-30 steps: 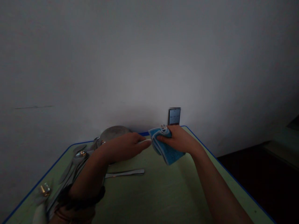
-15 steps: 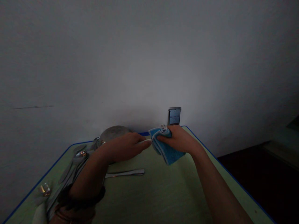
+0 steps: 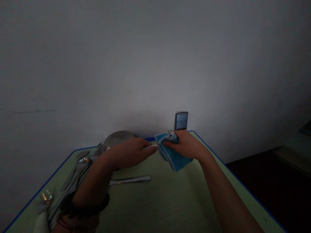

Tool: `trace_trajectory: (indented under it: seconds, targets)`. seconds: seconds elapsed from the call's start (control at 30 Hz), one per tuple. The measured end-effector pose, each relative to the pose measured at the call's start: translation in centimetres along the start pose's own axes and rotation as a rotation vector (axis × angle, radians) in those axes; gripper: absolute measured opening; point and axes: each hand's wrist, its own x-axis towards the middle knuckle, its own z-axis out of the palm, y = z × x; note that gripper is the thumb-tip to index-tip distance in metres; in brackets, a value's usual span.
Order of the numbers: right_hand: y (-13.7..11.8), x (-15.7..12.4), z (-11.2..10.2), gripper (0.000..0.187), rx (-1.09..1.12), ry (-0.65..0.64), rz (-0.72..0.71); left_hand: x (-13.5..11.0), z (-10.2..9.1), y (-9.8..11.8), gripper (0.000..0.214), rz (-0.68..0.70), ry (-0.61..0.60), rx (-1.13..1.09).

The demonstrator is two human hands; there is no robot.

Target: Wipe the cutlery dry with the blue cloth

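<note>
A pale wall (image 3: 155,64) rises at twelve o'clock behind the green, blue-edged worktop (image 3: 165,204). At its one o'clock a phone (image 3: 181,121) stands, digits on screen; at eleven, a grey round object (image 3: 119,137), partly hidden. Dark floor (image 3: 267,174) lies toward four.

The cloth (image 3: 179,159) is blue with pale edging, the blue-rimmed tabletop (image 3: 165,200) green, the wall (image 3: 155,64) grey.
</note>
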Motion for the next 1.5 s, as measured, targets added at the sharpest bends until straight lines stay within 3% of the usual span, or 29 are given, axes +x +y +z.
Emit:
trace_trajectory:
  seconds: [1.5]
  targets:
    - [0.35, 0.06, 0.26, 0.020, 0.025, 0.005, -0.035, 0.16, 0.14, -0.15, 0.054, 0.006, 0.005, -0.011]
